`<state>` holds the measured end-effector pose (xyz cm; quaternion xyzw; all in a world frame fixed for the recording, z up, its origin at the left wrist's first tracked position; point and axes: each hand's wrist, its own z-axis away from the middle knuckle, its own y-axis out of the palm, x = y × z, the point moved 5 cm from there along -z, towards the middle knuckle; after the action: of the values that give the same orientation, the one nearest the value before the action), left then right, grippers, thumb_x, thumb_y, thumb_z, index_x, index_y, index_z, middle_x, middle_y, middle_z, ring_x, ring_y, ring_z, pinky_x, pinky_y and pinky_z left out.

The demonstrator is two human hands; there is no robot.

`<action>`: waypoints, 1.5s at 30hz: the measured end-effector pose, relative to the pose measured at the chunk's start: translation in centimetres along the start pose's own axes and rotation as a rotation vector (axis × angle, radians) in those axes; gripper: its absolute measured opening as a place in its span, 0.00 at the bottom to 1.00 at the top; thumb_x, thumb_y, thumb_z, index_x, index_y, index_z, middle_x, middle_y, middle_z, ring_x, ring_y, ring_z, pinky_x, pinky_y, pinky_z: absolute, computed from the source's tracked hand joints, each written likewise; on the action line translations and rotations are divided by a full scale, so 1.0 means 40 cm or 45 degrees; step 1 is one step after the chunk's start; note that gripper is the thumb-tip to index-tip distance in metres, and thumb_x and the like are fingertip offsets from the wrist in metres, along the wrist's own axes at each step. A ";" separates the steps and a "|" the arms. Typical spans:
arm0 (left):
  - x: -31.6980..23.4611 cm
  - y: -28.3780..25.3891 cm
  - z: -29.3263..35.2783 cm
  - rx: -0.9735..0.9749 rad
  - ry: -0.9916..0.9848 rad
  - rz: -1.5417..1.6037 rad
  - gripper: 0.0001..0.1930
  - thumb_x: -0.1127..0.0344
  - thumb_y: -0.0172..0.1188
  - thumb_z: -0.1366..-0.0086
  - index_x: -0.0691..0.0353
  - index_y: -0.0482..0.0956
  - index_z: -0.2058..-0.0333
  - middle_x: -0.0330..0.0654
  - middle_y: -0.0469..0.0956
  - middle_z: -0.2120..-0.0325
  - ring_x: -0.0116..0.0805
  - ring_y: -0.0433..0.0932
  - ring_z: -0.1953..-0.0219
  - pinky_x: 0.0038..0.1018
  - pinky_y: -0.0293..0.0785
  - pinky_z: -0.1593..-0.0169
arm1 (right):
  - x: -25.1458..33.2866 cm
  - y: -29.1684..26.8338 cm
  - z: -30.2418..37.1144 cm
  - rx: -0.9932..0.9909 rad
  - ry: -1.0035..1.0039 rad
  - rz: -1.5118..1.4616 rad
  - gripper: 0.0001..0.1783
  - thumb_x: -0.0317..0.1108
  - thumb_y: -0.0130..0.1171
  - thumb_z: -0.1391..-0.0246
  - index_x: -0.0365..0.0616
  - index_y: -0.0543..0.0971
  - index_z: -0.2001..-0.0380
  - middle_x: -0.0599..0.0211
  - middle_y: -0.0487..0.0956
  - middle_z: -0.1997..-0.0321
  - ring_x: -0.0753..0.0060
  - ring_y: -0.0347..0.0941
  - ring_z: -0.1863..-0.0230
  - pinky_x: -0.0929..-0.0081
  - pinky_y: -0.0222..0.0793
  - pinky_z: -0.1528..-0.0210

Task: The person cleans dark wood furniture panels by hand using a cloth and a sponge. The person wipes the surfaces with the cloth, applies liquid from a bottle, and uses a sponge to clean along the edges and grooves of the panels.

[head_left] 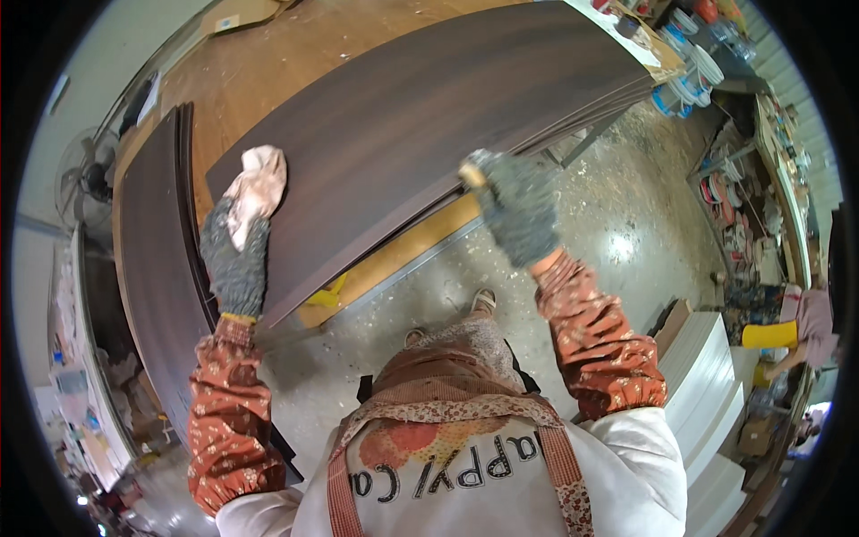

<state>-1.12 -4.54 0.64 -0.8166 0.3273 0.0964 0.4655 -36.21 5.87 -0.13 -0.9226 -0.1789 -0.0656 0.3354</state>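
Note:
My left hand (237, 259), in a dark grey knitted glove, is closed on a crumpled, stained white cloth (259, 174). The cloth rests on the near left part of a large dark brown board (429, 98), the top one of a stack. My right hand (516, 206), gloved alike and blurred, is over the board's near edge. Its fingers are curled round something with a small tan part (472, 174) showing; the rest is hidden by the glove.
More dark boards (152, 206) lie stacked at left on the wooden table (268, 54). White buckets (689, 85) stand at far right. Pale panels (707, 394) are piled at near right, below crowded shelves (743, 206). A fan (89, 179) is at far left.

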 end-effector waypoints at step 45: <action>0.058 -0.017 0.000 0.117 0.215 -0.080 0.27 0.50 0.61 0.44 0.59 0.72 0.49 0.51 0.71 0.51 0.52 0.67 0.47 0.42 0.60 0.43 | 0.657 0.168 0.076 0.691 -0.905 -0.287 0.24 0.37 0.51 0.56 0.46 0.74 0.52 0.53 0.73 0.50 0.56 0.67 0.48 0.60 0.64 0.56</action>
<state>1.06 -5.32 0.03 -0.8094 0.3439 -0.0027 0.4760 -9.32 10.58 -0.12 -0.7414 -0.3928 0.2678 0.4736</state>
